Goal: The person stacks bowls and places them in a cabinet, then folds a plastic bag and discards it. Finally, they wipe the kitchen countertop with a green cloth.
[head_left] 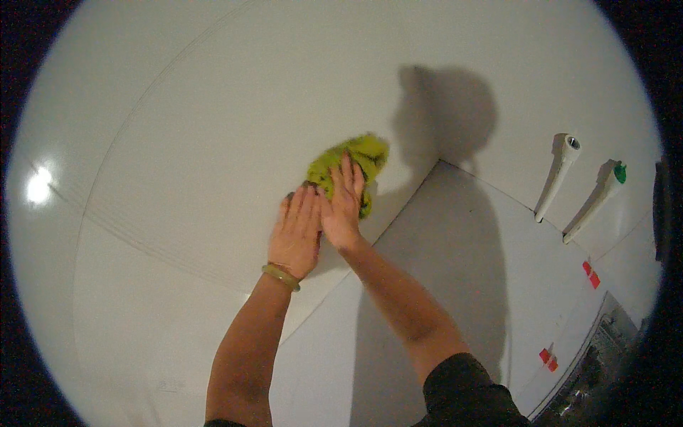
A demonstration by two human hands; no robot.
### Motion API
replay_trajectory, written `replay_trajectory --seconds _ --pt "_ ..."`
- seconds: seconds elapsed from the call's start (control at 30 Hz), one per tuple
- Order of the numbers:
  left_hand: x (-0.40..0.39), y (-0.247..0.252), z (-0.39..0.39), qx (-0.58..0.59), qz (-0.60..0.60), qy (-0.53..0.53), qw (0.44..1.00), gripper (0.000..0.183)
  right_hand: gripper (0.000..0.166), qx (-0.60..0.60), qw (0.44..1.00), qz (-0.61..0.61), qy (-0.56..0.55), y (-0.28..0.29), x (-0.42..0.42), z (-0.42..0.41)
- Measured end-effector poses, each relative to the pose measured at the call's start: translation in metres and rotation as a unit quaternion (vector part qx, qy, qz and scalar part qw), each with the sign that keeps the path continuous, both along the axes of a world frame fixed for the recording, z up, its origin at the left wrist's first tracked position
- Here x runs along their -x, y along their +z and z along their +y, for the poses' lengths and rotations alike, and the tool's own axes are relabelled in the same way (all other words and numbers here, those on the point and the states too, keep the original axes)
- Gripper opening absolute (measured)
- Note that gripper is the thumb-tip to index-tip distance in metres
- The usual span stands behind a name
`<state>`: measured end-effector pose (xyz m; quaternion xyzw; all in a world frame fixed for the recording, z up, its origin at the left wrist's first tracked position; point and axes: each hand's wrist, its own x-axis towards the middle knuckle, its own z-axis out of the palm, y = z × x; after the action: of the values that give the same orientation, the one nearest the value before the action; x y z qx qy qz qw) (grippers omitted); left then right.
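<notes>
A crumpled yellow-green cloth (349, 155) lies against a pale, smooth wall-like surface (213, 133). My right hand (344, 200) rests on it, palm down and fingers extended, pressing it to the surface. Beside it, my left hand (296, 227) is laid out with its fingers nearly together; the fingertips meet a dark spot by the cloth's lower left edge. Whether that hand holds anything under its palm cannot be told. A greenish bangle (281, 277) circles my left wrist.
Two white pipes (556, 181) (595, 203) stick up at the right, one with a green end. Red tape pieces (591, 275) (548, 360) mark the white panel (315, 373). A dark, shiny recess (592, 368) lies at the lower right. Shadows fall across the corner.
</notes>
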<state>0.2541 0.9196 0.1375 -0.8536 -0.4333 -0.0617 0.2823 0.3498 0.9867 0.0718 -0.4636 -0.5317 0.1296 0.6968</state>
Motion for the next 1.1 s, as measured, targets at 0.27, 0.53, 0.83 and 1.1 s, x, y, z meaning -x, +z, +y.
replay_trajectory --seconds 0.27,0.53,0.83,1.1 --pt "-0.036 -0.008 0.04 -0.046 0.076 -0.016 0.996 0.069 0.05 -0.016 0.982 -0.144 -0.125 -0.03 -0.081 0.084" --pt "-0.063 -0.031 0.07 -0.021 0.082 0.048 0.995 0.069 0.05 0.23 0.971 -0.012 -0.07 -0.196 -0.126 0.124" --pt "-0.068 -0.024 0.068 -0.005 0.133 0.079 0.988 0.063 0.059 0.168 0.975 0.142 -0.029 -0.094 -0.18 0.13" --pt "-0.063 0.007 0.064 -0.044 0.146 0.032 0.988 0.059 0.06 -0.248 0.959 -0.055 -0.127 0.196 -0.202 0.15"
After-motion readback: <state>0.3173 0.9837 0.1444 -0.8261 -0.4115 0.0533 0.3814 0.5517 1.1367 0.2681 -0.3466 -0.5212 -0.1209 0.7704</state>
